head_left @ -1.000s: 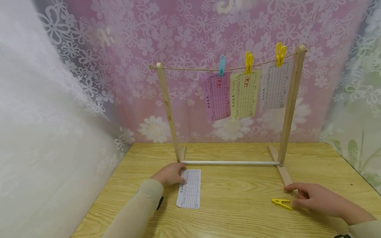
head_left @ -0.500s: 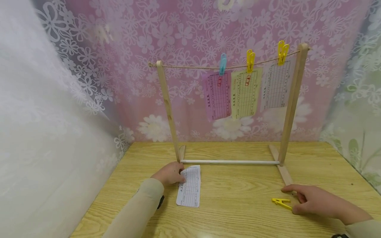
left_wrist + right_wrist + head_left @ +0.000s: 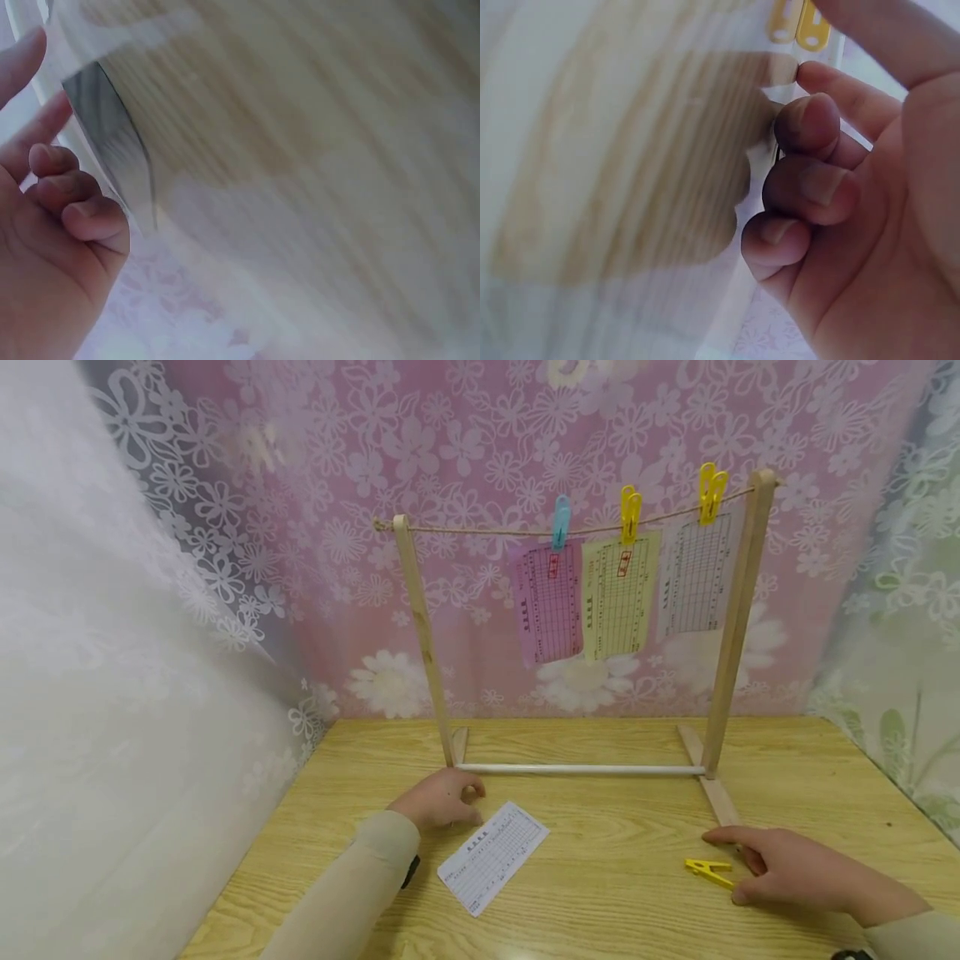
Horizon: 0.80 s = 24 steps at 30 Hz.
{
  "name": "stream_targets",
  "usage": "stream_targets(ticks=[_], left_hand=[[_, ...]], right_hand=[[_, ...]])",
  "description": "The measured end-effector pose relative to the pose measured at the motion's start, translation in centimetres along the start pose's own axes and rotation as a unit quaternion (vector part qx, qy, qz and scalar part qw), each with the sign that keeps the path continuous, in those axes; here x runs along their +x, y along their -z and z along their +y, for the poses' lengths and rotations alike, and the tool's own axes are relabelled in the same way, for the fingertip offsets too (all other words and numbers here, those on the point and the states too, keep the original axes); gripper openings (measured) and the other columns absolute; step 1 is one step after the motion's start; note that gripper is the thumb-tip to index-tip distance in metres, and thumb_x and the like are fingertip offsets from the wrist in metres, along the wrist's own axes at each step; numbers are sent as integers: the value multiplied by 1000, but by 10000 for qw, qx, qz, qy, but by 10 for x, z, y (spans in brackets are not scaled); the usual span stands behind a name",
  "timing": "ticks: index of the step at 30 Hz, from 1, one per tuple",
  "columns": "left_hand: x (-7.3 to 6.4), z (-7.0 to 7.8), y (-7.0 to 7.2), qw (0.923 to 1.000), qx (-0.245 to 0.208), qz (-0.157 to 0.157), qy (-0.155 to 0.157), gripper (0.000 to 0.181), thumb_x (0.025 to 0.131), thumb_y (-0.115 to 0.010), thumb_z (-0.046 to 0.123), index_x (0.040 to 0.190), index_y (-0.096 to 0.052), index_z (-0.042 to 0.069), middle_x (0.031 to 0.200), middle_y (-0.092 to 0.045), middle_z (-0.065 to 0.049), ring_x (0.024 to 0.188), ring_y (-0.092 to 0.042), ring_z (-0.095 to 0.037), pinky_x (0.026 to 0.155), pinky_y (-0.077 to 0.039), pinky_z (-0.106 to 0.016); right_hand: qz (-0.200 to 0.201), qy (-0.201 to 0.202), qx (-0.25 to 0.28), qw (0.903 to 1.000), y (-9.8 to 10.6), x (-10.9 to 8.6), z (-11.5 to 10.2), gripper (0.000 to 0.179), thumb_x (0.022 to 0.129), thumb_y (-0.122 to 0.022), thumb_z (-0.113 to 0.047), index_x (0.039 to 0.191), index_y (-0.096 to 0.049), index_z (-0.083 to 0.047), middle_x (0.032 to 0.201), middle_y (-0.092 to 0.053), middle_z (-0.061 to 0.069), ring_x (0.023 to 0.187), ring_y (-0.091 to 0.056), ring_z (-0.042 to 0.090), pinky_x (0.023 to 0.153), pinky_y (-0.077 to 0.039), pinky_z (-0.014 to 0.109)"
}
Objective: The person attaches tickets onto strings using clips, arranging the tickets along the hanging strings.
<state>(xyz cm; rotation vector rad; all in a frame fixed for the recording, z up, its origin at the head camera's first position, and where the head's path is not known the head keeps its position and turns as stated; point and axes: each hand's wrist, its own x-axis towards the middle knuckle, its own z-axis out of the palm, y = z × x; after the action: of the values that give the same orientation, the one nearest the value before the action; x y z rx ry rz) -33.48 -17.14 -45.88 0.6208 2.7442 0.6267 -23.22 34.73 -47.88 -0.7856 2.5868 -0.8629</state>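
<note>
A white printed form (image 3: 493, 858) lies askew on the wood-grain table, in front of the rack's left end. Just left of it is my left hand (image 3: 442, 800), thumb and index finger spread, holding nothing. In the left wrist view, the other fingers (image 3: 96, 216) of that hand are curled. At the right, a yellow clothespin (image 3: 707, 871) lies beside my right hand (image 3: 795, 870). Its thumb is close to the clothespin; whether they touch I cannot tell. The right index finger reaches out near the rack's right foot (image 3: 718, 802), and the remaining fingers (image 3: 810, 187) are bent.
A wooden rack with a white bottom bar (image 3: 577, 769) stands behind both hands. From its rope (image 3: 480, 532) hang a pink form (image 3: 553, 602) under a blue clothespin (image 3: 560, 522), plus a yellow form (image 3: 619, 597) and a white one (image 3: 697, 577) under yellow clothespins. A floral curtain backs the table.
My left hand had the white form at its left edge, lifted its far end slightly and let go. The form has turned and slid right. The right hand moved slightly left.
</note>
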Motion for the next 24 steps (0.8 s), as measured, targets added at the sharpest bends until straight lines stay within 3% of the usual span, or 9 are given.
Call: stream_targets(ticks=[3, 6, 10, 14, 17, 22, 24], left_hand=[[3, 8, -2, 9994, 102, -232, -251, 56, 85, -84, 33, 137, -63, 29, 131, -61, 6, 110, -59, -15, 92, -49, -40], [5, 15, -3, 9977, 250, -415, -476, 59, 85, -84, 32, 139, -61, 34, 129, -59, 7, 104, -57, -12, 89, -49, -37], [9, 22, -6, 9950, 416, -682, -605, 59, 85, -84, 28, 139, -61, 38, 119, -59, 10, 96, -53, -9, 83, -47, -33], [12, 25, -9, 9930, 578, -811, -633, 56, 87, -83, 27, 136, -61, 40, 126, -60, 12, 107, -56, -8, 91, -47, -33], [13, 26, -11, 9928, 631, -816, -605, 46, 88, -82, 28, 129, -63, 38, 120, -62, 11, 107, -58, -10, 89, -49, -34], [15, 25, -13, 9928, 693, -782, -593, 15, 90, -80, 27, 97, -66, 27, 87, -59, 9, 76, -53, -10, 68, -45, -29], [15, 26, -14, 9928, 752, -720, -590, 18, 90, -79, 27, 84, -63, 23, 80, -57, 7, 69, -49, -10, 63, -42, -27]], right_hand=[[-4, -18, -33, 10000, 0, 1, -1, 66, 92, -74, -43, 145, -53, -9, 68, -48, -13, 56, -37, 1, 52, -32, 28], [-45, 2, 70, 10000, 0, 0, -2, 65, 93, -73, -41, 145, -52, -8, 69, -48, -11, 57, -38, 2, 52, -34, 29], [-80, 143, 193, 9997, 0, 0, -4, 63, 95, -71, -36, 146, -52, -7, 70, -48, -11, 57, -38, 2, 52, -34, 29], [-109, 319, 208, 9992, 1, 1, -5, 58, 98, -68, -33, 148, -52, -8, 71, -48, -12, 58, -38, 0, 51, -32, 29], [-90, 364, 176, 9991, 2, 1, -6, 55, 99, -67, -32, 148, -53, -10, 71, -48, -13, 59, -37, -1, 50, -31, 28], [-53, 283, 92, 9995, 2, 1, -5, 51, 100, -66, -33, 146, -56, -13, 70, -48, -13, 58, -35, -1, 49, -29, 28], [-41, 226, 38, 9997, 2, 1, -4, 50, 100, -65, -34, 145, -58, -14, 70, -48, -14, 59, -35, -1, 49, -30, 28]])
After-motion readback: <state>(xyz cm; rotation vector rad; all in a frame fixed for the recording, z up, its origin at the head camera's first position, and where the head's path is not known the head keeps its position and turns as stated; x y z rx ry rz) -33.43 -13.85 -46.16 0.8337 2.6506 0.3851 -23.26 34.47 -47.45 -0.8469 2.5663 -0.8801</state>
